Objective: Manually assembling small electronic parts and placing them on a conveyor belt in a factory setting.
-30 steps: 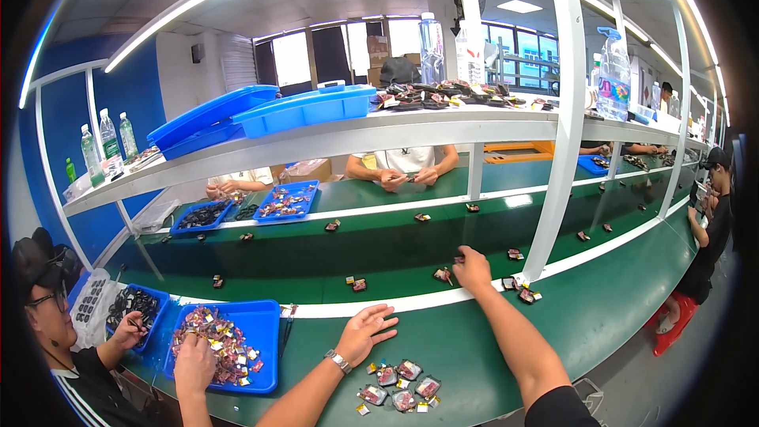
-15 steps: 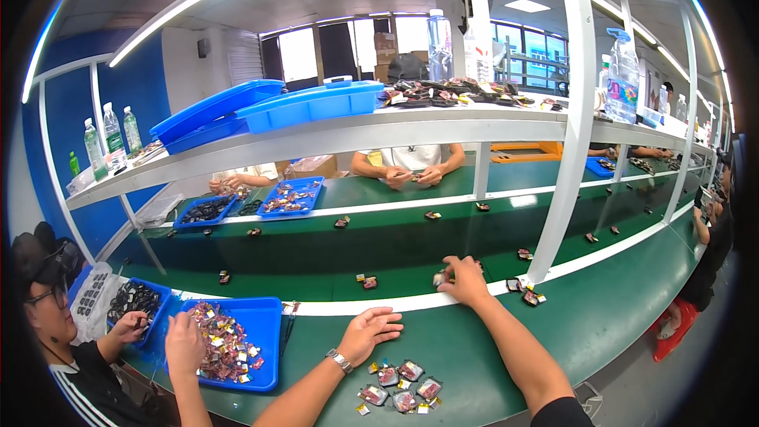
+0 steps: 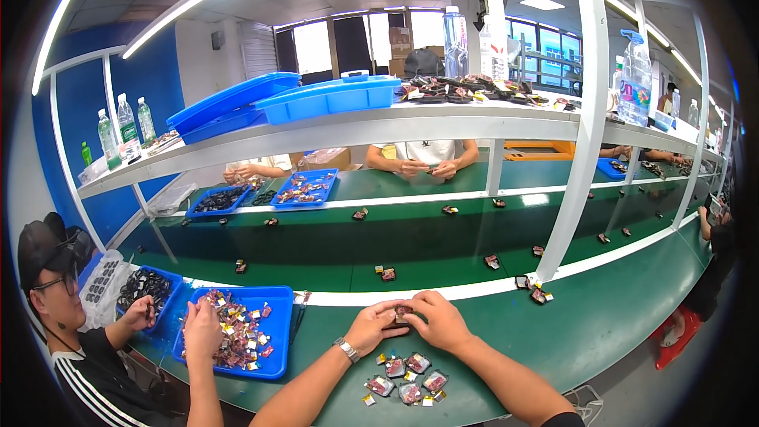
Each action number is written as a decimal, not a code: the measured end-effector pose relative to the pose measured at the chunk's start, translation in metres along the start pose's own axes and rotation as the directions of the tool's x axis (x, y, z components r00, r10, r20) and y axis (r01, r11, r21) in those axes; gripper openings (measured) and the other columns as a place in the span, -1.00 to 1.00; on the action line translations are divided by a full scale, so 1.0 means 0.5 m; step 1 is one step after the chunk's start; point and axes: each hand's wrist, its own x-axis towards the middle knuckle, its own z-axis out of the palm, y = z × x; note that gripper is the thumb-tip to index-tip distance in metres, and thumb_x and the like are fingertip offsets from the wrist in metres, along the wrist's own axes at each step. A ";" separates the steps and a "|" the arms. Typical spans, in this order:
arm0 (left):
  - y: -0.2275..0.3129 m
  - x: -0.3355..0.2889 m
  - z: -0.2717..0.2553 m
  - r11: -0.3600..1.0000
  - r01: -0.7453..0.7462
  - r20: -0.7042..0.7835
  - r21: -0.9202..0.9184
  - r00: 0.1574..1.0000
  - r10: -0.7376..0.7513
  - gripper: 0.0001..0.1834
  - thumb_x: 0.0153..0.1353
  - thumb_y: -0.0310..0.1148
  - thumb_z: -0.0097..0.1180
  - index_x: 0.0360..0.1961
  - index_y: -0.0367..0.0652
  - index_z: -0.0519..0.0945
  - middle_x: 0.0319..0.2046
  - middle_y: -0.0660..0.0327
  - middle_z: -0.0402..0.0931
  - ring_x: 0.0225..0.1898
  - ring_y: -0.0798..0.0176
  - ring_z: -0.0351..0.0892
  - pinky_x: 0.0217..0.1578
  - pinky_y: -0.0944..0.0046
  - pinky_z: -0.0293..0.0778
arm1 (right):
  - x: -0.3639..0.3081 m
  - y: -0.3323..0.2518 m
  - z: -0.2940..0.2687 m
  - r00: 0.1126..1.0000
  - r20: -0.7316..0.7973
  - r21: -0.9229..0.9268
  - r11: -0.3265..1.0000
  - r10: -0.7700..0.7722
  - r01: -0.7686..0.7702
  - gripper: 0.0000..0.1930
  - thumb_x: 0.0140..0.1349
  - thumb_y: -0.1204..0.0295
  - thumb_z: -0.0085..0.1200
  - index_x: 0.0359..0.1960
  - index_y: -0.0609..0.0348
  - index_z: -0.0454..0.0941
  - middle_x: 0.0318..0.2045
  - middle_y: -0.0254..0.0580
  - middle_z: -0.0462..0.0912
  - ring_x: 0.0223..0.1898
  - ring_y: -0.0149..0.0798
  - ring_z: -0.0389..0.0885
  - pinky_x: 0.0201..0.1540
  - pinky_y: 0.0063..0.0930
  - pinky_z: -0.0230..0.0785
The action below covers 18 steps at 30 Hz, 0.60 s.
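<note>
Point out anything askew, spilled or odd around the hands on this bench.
Nothing looks spilled or damaged. The left hand and right hand meet on one small dark part; a loose cluster of small red-and-black packets lies on the green bench top just below them.

Small packets on the green bench

A cluster of small red-and-silver packets point(image 3: 405, 383) lay near the wearer's wrists; a heap of similar colourful packets point(image 3: 237, 328) filled the blue tray point(image 3: 278, 348) to the left.
</note>
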 end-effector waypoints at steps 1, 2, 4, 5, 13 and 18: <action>-0.002 -0.001 -0.005 1.000 -0.003 -0.005 0.003 1.000 0.003 -0.64 0.40 -0.44 -0.16 0.19 -0.27 0.35 0.00 0.14 0.48 0.04 0.24 0.52 0.12 0.11 0.51 | 0.000 0.002 0.015 0.999 0.011 -0.061 0.997 0.039 -0.039 -0.75 0.17 0.37 0.18 -0.10 0.04 0.61 -0.27 -0.23 0.52 -0.18 -0.13 0.53 -0.17 -0.28 0.46; -0.008 -0.002 -0.008 1.000 -0.019 -0.039 0.004 0.999 0.019 -0.65 0.39 -0.45 -0.12 0.17 -0.28 0.35 0.01 0.11 0.47 0.05 0.22 0.52 0.10 0.10 0.52 | 0.001 0.003 0.029 0.998 -0.056 -0.081 0.997 0.010 -0.014 -0.82 0.16 0.40 0.17 -0.18 0.05 0.65 -0.33 -0.27 0.51 -0.25 -0.18 0.54 -0.26 -0.31 0.46; -0.016 -0.002 -0.013 0.999 -0.032 -0.075 0.003 0.997 0.032 -0.65 0.38 -0.45 -0.09 0.16 -0.29 0.35 0.03 0.08 0.46 0.05 0.20 0.52 0.09 0.09 0.53 | 0.001 0.012 0.033 0.998 -0.036 -0.127 0.991 -0.044 0.039 -0.80 0.14 0.40 0.18 -0.18 0.05 0.64 -0.32 -0.27 0.51 -0.26 -0.18 0.53 -0.26 -0.31 0.45; -0.016 -0.002 -0.008 0.999 -0.038 -0.092 0.015 0.995 0.039 -0.67 0.38 -0.45 -0.09 0.14 -0.29 0.36 0.02 0.09 0.46 0.05 0.20 0.52 0.10 0.10 0.53 | 0.000 0.014 0.029 0.995 -0.020 -0.177 0.980 -0.098 0.093 -0.78 0.12 0.41 0.19 -0.17 0.06 0.62 -0.32 -0.27 0.50 -0.26 -0.17 0.52 -0.25 -0.32 0.45; -0.019 0.003 0.000 0.995 -0.047 -0.123 0.084 0.991 0.057 -0.71 0.38 -0.51 -0.15 0.10 -0.31 0.33 -0.05 0.09 0.50 0.00 0.21 0.56 0.06 0.18 0.57 | 0.005 0.023 0.028 0.989 -0.005 -0.162 0.976 -0.148 0.145 -0.76 0.04 0.43 0.21 -0.21 0.09 0.58 -0.32 -0.27 0.50 -0.26 -0.19 0.51 -0.24 -0.33 0.44; -0.012 0.000 0.006 0.998 -0.025 -0.131 0.059 0.991 0.032 -0.71 0.37 -0.48 -0.09 0.09 -0.28 0.33 -0.04 0.09 0.48 0.00 0.19 0.55 0.07 0.14 0.56 | -0.001 0.027 0.037 0.977 0.001 -0.224 0.952 -0.215 0.210 -0.79 0.06 0.45 0.19 -0.23 0.09 0.57 -0.30 -0.28 0.52 -0.24 -0.18 0.52 -0.23 -0.32 0.45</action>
